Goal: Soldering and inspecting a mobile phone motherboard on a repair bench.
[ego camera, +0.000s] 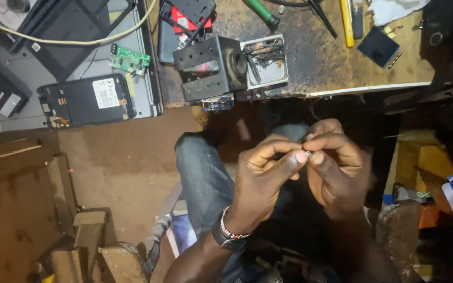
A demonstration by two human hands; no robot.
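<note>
My left hand (266, 178) and my right hand (336, 167) meet in front of me above my lap, fingertips pinched together. Between them sits a tiny dark part (309, 153), too small to identify, held by the thumbs and forefingers of both hands. My left wrist wears a dark watch and a beaded bracelet (232, 233). Below the hands lies my knee in blue jeans (200, 173).
A worn workbench (310, 57) spans the top, bearing a black perforated metal box (211, 68), a small metal tray of bits (268, 57), a yellow-handled tool (346, 23) and a green circuit board (129, 58). An opened phone (85, 99) lies on a grey device. Wooden blocks (87, 241) stand lower left.
</note>
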